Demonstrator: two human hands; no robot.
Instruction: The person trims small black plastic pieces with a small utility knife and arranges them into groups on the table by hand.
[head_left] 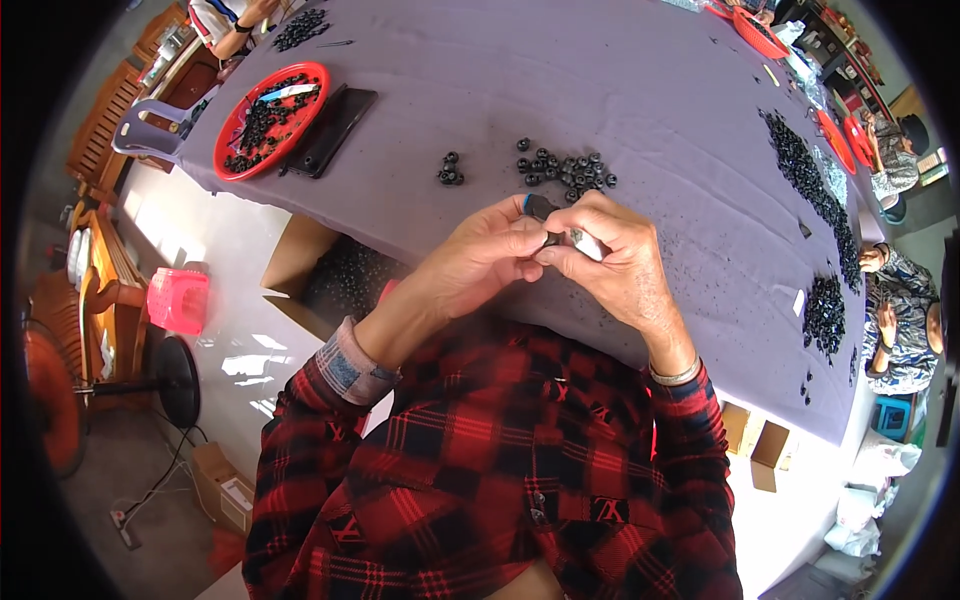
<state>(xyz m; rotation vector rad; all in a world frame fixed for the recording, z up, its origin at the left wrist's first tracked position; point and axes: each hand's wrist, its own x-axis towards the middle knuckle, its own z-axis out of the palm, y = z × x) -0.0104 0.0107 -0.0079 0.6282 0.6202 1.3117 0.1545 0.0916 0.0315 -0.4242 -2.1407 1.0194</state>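
My left hand (490,245) and my right hand (620,240) meet over the near edge of the cloth-covered table, fingertips nearly touching. My left thumb and fingers pinch a small black piece (551,239), mostly hidden by the fingers. A dark cover with a blue edge (539,207) sits at my left index fingertip. My right hand is closed around a small white object (587,244); its kind is hidden in the grip. Just beyond my hands lies a loose cluster of round black pieces (575,172), each with a pale spot or hole. A smaller group (451,170) lies left of it.
On the left, a red tray (222,150) holds black pieces and a light-blue tool, beside a flat black case (335,130). Black heaps (824,315) line the table's right side. An open carton (290,250) of dark pieces stands below the left edge. Other people sit around the table.
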